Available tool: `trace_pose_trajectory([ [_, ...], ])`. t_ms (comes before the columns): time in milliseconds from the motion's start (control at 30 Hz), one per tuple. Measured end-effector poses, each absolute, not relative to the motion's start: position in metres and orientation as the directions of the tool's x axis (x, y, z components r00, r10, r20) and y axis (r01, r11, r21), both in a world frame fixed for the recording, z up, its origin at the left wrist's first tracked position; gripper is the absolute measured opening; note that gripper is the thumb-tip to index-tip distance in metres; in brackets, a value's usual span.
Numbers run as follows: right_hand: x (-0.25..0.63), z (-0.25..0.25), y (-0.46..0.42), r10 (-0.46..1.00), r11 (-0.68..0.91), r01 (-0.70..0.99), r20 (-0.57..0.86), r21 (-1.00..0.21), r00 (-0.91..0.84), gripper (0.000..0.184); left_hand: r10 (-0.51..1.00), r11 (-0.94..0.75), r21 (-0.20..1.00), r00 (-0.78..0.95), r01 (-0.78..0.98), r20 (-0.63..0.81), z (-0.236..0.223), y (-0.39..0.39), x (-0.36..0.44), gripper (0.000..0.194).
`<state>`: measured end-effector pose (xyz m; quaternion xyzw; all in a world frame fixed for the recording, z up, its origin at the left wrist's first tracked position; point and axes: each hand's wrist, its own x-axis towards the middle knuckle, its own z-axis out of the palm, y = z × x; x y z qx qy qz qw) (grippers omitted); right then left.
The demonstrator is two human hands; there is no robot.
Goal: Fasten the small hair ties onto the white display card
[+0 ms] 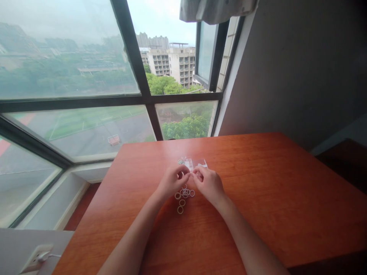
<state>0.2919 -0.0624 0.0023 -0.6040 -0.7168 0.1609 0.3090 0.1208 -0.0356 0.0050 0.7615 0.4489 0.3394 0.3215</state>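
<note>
My left hand [174, 179] and my right hand [208, 183] meet above the wooden table, thumbs and forefingers pinched almost tip to tip. Whatever lies between the fingertips is too small to make out. Just below the hands, a loose group of small rings [185, 193] lies on the tabletop, some pale or silvery, some yellowish. Two yellowish rings [180, 209] sit nearest to me. Behind the fingers stands a clear plastic case [202, 162], partly hidden by the hands. More small rings [181, 162] lie at its left side.
The reddish-brown table [272, 198] reaches up to a large window with dark frames [148, 100]. One sash [207, 53] stands open at the right. A grey wall [286, 72] rises on the right. At lower left, a plug [43, 257] sits in a wall socket.
</note>
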Motion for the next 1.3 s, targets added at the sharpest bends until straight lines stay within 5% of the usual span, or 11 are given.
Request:
trace_pose_trajectory([
  [233,0.291,0.005,-0.067,0.954,0.297,0.753,0.150,-0.588,-0.259,0.010,0.952,-0.304,0.765,0.167,0.567,0.255,-0.008,-0.022,0.101,0.014],
  [533,0.283,0.002,-0.077,0.807,0.533,0.668,0.076,-0.519,-0.586,0.016,0.959,-0.282,0.692,0.173,0.665,0.224,-0.018,-0.021,0.099,0.014],
  [967,0.275,-0.002,-0.080,0.766,0.615,0.684,0.090,-0.393,-0.636,0.015,0.958,-0.284,0.708,0.169,0.646,0.230,-0.018,-0.021,0.100,0.014],
  [1300,0.280,0.003,-0.074,0.865,0.478,0.731,0.118,-0.487,-0.488,0.011,0.942,-0.332,0.720,0.183,0.609,0.280,-0.011,-0.023,0.103,0.013],
])
